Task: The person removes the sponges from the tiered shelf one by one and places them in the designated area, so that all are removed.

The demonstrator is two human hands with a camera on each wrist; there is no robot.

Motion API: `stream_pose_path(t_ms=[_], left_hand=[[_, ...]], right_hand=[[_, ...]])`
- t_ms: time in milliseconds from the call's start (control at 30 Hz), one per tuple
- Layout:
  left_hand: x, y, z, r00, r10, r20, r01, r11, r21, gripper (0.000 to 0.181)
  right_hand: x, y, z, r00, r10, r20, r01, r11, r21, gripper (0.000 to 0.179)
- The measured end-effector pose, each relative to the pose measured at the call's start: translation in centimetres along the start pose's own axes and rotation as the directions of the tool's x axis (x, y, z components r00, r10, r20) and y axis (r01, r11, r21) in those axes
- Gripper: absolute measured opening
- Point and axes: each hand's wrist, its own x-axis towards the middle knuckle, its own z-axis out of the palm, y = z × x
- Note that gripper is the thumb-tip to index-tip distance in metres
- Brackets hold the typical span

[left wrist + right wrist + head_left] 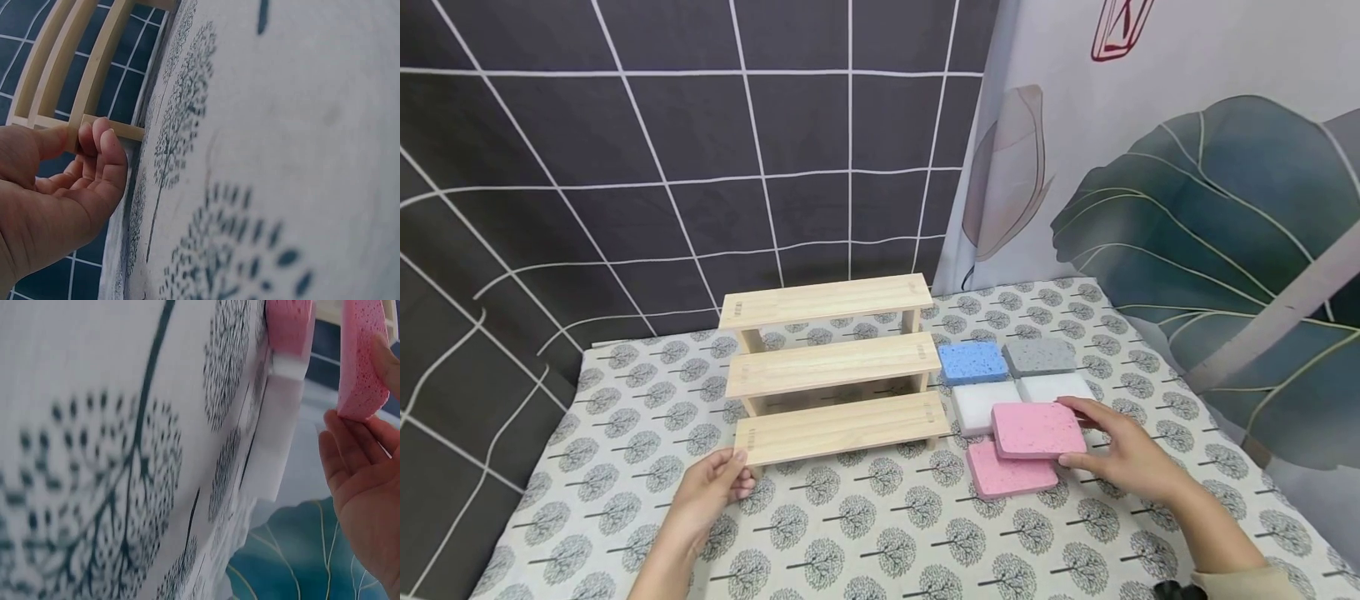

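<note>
My left hand pinches the front left corner of the lowest step of a three-tier wooden shelf, thumb on top and fingers curled beneath. In the left wrist view the thumb and fingers close round the end of that wooden board. My right hand grips a pink sponge by its right end, between thumb and fingers. The right wrist view shows this held sponge raised above the table. Under it in the head view lies a second pink sponge, partly covered.
Behind the pink sponges lie two white sponges, one at the left and one at the right. Farther back are a blue sponge and a grey sponge. A tree-patterned cloth covers the table; a dark gridded backdrop hangs behind.
</note>
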Motion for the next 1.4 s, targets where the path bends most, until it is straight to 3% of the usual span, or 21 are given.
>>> stream_pose_path(t_ms=[467, 967, 1267, 1400], left_hand=[[-0.1, 0.0, -0.1, 1.000, 0.003, 0.001, -0.003, 1.000, 0.008, 0.039], [0.1, 0.1, -0.1, 1.000, 0.008, 0.009, -0.007, 1.000, -0.004, 0.038], [0.2, 0.1, -0.1, 1.000, 0.013, 0.015, -0.013, 1.000, -0.001, 0.038], [0.2, 0.1, -0.1, 1.000, 0.014, 0.017, -0.014, 1.000, 0.000, 0.039]], right_hand=[[-1.4, 2.2, -1.4, 0.999, 0.034, 0.030, -0.035, 0.998, 0.061, 0.076], [-3.3, 4.9, -3.5, 1.000, 0.010, -0.008, -0.010, 0.998, 0.065, 0.078], [-4.8, 6.1, -4.1, 0.995, 0.085, 0.042, -0.087, 0.995, 0.040, 0.078], [-4.9, 6.3, -3.6, 0.994, 0.072, 0.081, -0.076, 0.996, 0.046, 0.078]])
